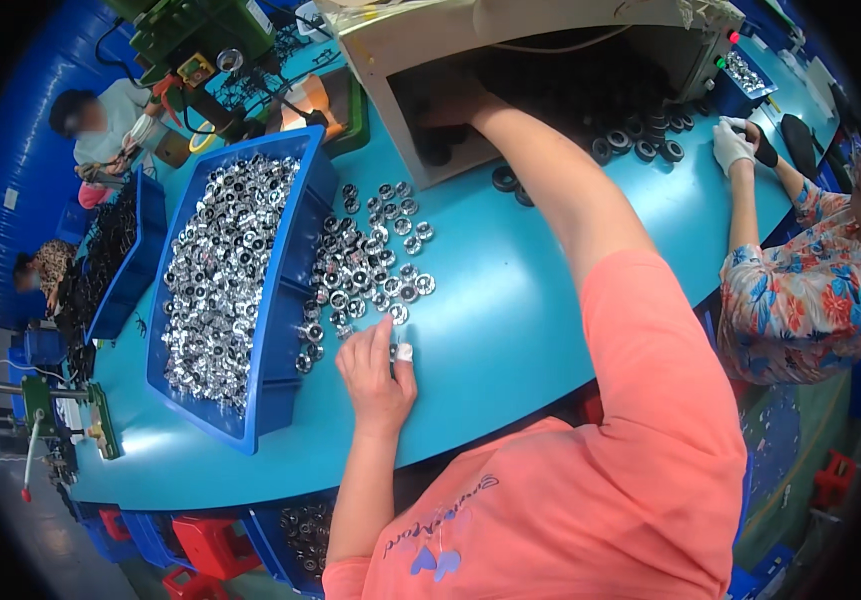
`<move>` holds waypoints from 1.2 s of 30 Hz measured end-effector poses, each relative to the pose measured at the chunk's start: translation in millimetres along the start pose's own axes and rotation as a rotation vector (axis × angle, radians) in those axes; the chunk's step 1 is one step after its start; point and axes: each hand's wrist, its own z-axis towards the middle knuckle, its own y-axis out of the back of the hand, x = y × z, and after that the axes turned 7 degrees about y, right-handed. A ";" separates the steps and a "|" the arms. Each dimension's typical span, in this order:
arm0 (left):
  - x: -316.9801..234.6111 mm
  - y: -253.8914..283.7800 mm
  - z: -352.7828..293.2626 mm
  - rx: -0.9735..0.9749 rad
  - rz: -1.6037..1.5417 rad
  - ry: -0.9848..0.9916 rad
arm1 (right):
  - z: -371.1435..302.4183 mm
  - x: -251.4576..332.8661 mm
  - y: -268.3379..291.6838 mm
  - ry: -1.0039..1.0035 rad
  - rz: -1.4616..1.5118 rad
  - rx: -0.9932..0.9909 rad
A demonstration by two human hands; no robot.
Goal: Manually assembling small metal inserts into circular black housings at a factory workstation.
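My left hand [378,382] rests on the turquoise table at the near edge of a loose pile of small silver wheel-like parts [355,265] with dark centres. Its fingers reach forward and the thumb stands a little apart, with a white cover on its tip; a small silver bit shows beside the thumb, whether held I cannot tell. My right arm stretches far into a pale box-shaped housing [390,110]. Deep in its shadow is my right hand [450,103], fingers too dark to make out. Black rings [630,140] are heaped inside the housing and spill from its opening.
A long blue bin [285,290] full of silver parts stands left of the pile. Beyond it are a green machine [195,45] and another bin [140,250] of black pieces. At right, a gloved co-worker [795,290] handles a black item near a small blue bin [745,85].
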 end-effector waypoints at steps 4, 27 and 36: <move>1.8 1.1 -5.6 -0.011 0.004 0.015 | -42.0 43.2 66.3 -0.011 0.051 0.143; -44.6 21.2 -8.3 0.062 -0.595 0.171 | -211.8 204.6 125.3 -0.290 1.651 0.394; -22.5 -5.7 -16.0 0.084 -0.635 0.226 | -166.2 114.0 84.5 -0.224 0.460 0.167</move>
